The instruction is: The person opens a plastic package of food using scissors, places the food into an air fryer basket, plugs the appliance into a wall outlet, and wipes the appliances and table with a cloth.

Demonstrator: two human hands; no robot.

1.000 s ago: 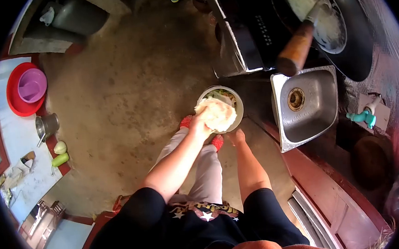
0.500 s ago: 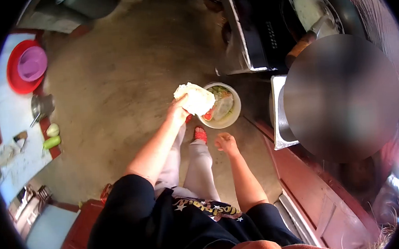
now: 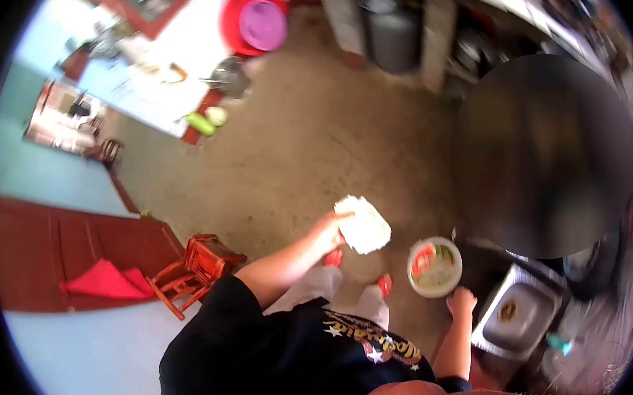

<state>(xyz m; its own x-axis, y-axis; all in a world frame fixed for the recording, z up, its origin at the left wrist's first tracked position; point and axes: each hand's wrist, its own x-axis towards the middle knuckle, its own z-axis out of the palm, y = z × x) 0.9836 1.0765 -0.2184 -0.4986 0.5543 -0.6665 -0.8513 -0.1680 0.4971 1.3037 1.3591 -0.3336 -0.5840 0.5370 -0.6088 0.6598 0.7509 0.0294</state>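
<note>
My left hand (image 3: 328, 231) is closed round the edge of a white, ragged-edged piece (image 3: 363, 225), washed out by glare, so its kind is unclear. It is held out in front of my body. To its right is a white bucket (image 3: 415, 280) with pale, red and green scraps (image 3: 431, 261) inside. My right hand (image 3: 462, 302) is beside the bucket's near rim, fingers curled inward. Whether it touches the bucket or grips anything cannot be made out.
A metal sink (image 3: 496, 332) is at the lower right. A reddish wooden chair (image 3: 202, 268) stands at left. A table (image 3: 130, 100) at upper left holds a red basin (image 3: 234, 16) and a purple basin (image 3: 263, 25). A grey blurred disc covers the right side.
The view has swung round, bringing the chair and more of the table into sight. My left hand still holds the white piece, now farther from the bucket. My right hand appears closer to the bucket.
</note>
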